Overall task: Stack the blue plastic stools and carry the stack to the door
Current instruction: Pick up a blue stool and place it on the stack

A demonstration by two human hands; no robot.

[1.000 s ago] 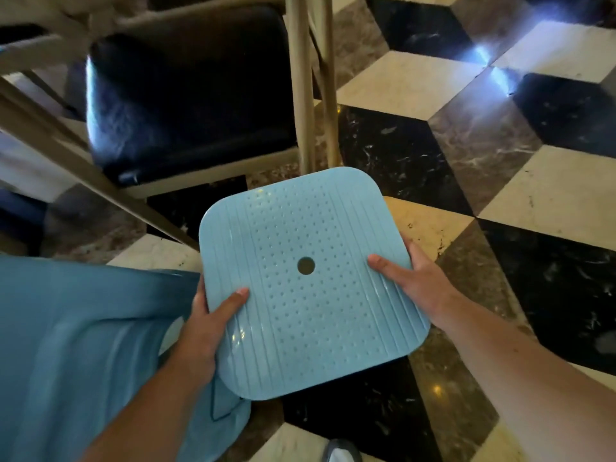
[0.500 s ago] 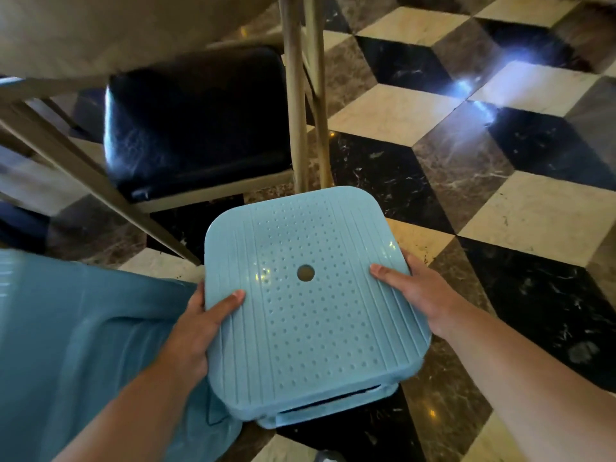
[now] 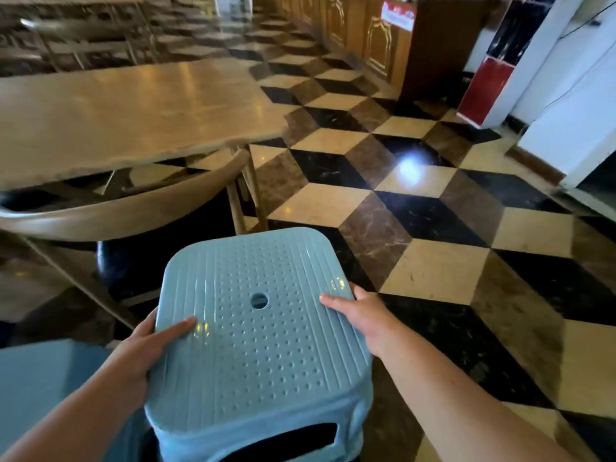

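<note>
A light blue plastic stool [image 3: 263, 335] with a dotted seat and a round centre hole fills the lower middle of the head view. A second blue rim shows just beneath its front skirt, so it sits nested on another stool. My left hand [image 3: 146, 345] grips the seat's left edge, thumb on top. My right hand [image 3: 360, 315] grips the right edge the same way. The stools' legs are hidden below the frame. Another blue plastic surface [image 3: 40, 378] lies at the lower left, partly behind my left arm.
A wooden table [image 3: 133, 111] and a curved-back wooden chair [image 3: 126, 215] stand close on the left. Checkered marble floor [image 3: 433, 261] stretches ahead and right. A wood-panelled counter [image 3: 376, 41], a red and white stand [image 3: 483, 91] and white walls line the far right.
The view has swung up from the floor to the room ahead. The stool, held by both hands throughout, has come to sit nested on another blue stool.
</note>
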